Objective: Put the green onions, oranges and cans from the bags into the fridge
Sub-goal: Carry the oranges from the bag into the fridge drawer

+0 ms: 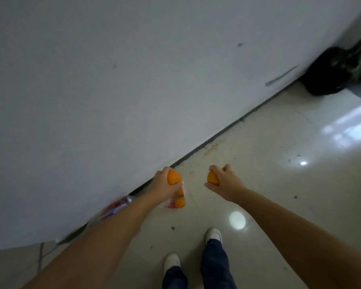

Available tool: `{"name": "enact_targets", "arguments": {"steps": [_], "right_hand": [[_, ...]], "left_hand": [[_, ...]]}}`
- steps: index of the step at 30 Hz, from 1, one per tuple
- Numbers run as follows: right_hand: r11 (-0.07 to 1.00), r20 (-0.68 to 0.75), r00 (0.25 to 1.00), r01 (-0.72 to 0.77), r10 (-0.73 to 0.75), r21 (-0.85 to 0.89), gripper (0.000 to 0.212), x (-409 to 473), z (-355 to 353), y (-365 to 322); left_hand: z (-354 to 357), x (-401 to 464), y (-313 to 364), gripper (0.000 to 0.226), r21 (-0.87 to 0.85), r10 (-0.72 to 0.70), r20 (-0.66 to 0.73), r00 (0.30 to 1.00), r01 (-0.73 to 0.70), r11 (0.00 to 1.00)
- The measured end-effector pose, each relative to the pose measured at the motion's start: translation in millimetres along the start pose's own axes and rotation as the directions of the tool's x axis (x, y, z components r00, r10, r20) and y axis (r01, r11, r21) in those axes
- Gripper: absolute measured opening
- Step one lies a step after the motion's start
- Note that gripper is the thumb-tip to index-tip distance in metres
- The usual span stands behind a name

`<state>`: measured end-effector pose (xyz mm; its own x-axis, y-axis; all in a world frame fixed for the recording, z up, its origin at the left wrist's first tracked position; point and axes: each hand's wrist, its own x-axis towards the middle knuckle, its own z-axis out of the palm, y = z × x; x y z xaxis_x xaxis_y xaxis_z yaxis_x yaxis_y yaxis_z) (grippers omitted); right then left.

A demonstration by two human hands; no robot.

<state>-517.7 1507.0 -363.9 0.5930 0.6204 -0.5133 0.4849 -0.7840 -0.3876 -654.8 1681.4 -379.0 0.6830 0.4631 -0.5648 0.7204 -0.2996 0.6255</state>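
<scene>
My left hand (162,183) grips an orange (173,177) just above the floor, close to the base of a white wall or panel. My right hand (224,182) grips a second orange (212,178) a short way to the right. Below my left hand a clear plastic bag (176,202) lies on the floor with more oranges (179,202) in it. Another clear bag with red and blue items (118,206) lies against the panel's base, partly hidden by my left forearm. No fridge interior, green onions or cans can be made out.
A large white surface (113,90) fills the left and top. The glossy tiled floor (269,163) spreads to the right. A black bag (329,71) sits at the far right corner. My feet in white shoes (214,235) stand below the hands.
</scene>
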Motion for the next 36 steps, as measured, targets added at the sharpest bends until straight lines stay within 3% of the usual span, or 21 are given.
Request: {"name": "enact_targets", "arguments": {"steps": [6,11,21,26,30,36], "right_hand": [[0.964,-0.201,0.948,-0.218,0.246,0.150,0.060,-117,-43,39],[0.881,-0.310,0.831,-0.388,0.462,0.273,0.060,-238,-47,98],[0.622,-0.364,0.506,-0.589,0.782,0.516,0.064,-522,11,227],[0.517,-0.360,0.372,-0.642,0.855,0.565,0.060,-681,56,280],[0.423,-0.372,0.228,-0.666,0.900,0.614,0.064,-785,67,319],[0.358,-0.392,0.096,-0.641,0.915,0.679,0.069,-875,66,373]], "left_hand": [[6,-44,88,0.049,0.126,0.230,0.197,0.953,-0.257,0.958],[73,-96,168,0.054,0.177,0.356,0.372,0.857,-0.442,0.879],[309,-287,276,0.051,0.116,0.532,0.680,0.504,-0.791,0.601],[435,-414,293,0.048,0.066,0.570,0.743,0.352,-0.885,0.460],[509,-512,319,0.047,-0.041,0.600,0.777,0.190,-0.936,0.350],[590,-601,377,0.039,-0.133,0.601,0.795,0.086,-0.942,0.310]]}}
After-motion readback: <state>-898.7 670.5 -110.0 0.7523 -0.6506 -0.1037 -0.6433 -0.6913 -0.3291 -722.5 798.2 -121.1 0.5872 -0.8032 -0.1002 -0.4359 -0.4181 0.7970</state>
